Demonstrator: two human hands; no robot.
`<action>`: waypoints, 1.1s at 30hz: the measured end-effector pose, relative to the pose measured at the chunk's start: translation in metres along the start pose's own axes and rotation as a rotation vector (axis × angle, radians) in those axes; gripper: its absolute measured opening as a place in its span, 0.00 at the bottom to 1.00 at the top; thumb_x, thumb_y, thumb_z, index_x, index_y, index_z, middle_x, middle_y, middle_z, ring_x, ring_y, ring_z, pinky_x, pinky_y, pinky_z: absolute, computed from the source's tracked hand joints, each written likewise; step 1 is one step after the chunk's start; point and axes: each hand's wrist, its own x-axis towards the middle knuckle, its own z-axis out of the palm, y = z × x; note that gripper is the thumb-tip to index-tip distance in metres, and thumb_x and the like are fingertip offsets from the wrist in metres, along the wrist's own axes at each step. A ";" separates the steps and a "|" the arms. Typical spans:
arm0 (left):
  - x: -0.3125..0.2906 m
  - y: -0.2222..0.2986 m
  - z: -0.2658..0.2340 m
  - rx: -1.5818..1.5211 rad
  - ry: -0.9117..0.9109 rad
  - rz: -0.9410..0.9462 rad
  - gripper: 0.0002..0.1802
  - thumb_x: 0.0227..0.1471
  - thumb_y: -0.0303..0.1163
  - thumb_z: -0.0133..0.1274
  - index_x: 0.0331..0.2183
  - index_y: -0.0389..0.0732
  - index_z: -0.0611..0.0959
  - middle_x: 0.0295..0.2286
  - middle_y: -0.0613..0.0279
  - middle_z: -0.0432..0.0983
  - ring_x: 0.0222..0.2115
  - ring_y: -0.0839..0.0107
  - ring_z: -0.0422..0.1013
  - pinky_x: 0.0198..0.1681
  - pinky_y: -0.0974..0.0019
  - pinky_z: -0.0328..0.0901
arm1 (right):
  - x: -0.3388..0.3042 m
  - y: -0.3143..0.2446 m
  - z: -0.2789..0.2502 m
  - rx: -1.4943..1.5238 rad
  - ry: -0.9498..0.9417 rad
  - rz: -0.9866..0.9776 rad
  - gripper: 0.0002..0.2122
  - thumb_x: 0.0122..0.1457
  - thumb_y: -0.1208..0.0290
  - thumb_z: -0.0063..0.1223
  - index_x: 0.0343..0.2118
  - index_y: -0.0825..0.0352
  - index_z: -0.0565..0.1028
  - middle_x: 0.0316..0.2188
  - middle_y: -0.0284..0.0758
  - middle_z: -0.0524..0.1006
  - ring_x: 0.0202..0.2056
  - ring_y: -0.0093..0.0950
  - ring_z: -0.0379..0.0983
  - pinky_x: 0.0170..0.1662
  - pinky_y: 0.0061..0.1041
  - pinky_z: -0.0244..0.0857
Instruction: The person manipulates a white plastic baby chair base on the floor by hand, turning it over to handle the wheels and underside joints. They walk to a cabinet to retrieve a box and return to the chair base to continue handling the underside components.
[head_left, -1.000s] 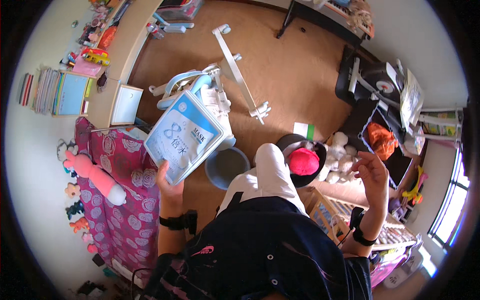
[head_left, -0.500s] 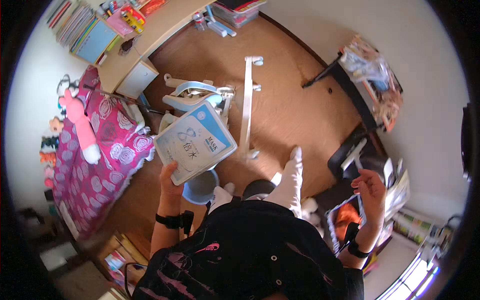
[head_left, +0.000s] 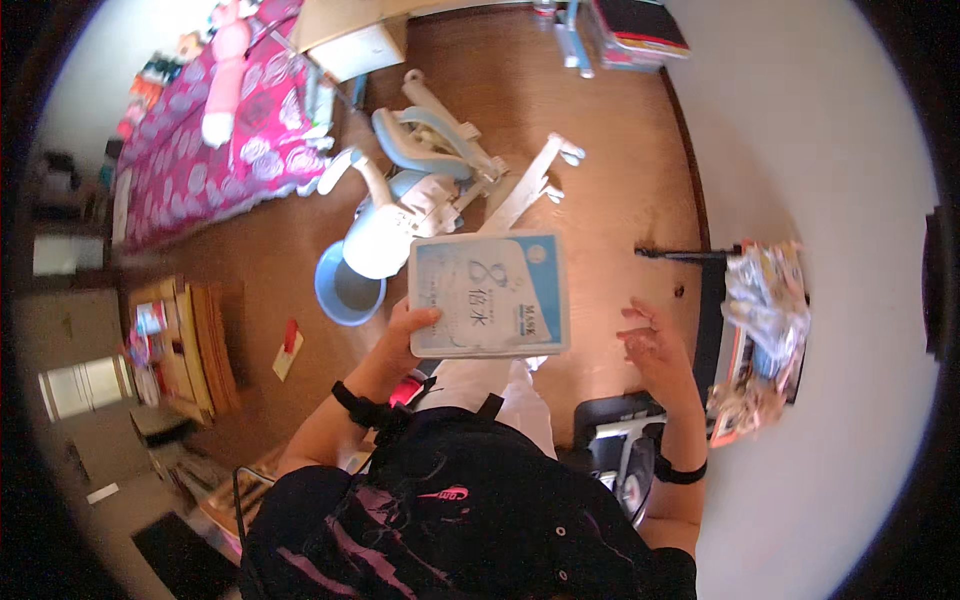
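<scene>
Blue-and-white box [head_left: 490,290]: rectangular, flat-faced, corners rounded, pale rim, smooth printed front with dark lettering; held up before the body, above the white trousers [head_left: 475,385]. Left hand [head_left: 402,332]: closed on the box's lower left edge, thumb flat on the front face; the other fingers are hidden, their placing cannot be told. Right hand [head_left: 655,347]: well apart from the box, fingers half curled with gaps between, gripping nothing. Wristbands: black, one per arm. Bucket [head_left: 356,293]: round, blue, on the brown floor [head_left: 610,200], beside the wheeled chair [head_left: 388,138], whose white and pale-blue parts are smooth and curved. Bed cover [head_left: 180,165]: magenta cloth, pale rose pattern, fringed edge. Plush toy [head_left: 229,75]: long, pink, white-ended, lying on the cover. Storage bin [head_left: 630,58]: see-through, boxy, near the wall.
</scene>
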 end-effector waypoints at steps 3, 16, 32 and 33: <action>-0.001 -0.004 0.021 -0.021 0.058 -0.044 0.35 0.38 0.30 0.56 0.50 0.31 0.65 0.43 0.48 0.70 0.42 0.59 0.71 0.46 0.59 0.67 | 0.048 -0.005 0.004 0.007 -0.138 0.002 0.26 0.56 0.74 0.49 0.58 0.64 0.55 0.49 0.43 0.66 0.39 0.28 0.71 0.33 0.22 0.69; 0.035 -0.085 0.018 -0.356 0.294 0.197 0.40 0.34 0.28 0.61 0.52 0.34 0.65 0.44 0.55 0.70 0.45 0.66 0.67 0.51 0.63 0.60 | 0.202 0.014 0.027 -0.170 -0.712 0.267 0.28 0.56 0.72 0.48 0.59 0.64 0.52 0.49 0.44 0.65 0.37 0.28 0.71 0.33 0.24 0.69; 0.089 -0.200 0.059 -0.754 0.703 0.444 0.35 0.36 0.24 0.57 0.50 0.36 0.67 0.43 0.56 0.71 0.43 0.63 0.69 0.47 0.58 0.64 | 0.328 0.059 0.096 -0.479 -1.490 0.219 0.32 0.57 0.76 0.45 0.62 0.67 0.43 0.53 0.47 0.63 0.47 0.35 0.68 0.45 0.34 0.68; 0.095 -0.219 0.053 -0.768 0.714 0.441 0.34 0.36 0.24 0.57 0.50 0.36 0.67 0.43 0.56 0.71 0.43 0.64 0.69 0.47 0.59 0.64 | 0.329 0.065 0.101 -0.518 -1.516 0.195 0.33 0.56 0.76 0.46 0.61 0.67 0.42 0.53 0.47 0.63 0.49 0.35 0.67 0.46 0.33 0.67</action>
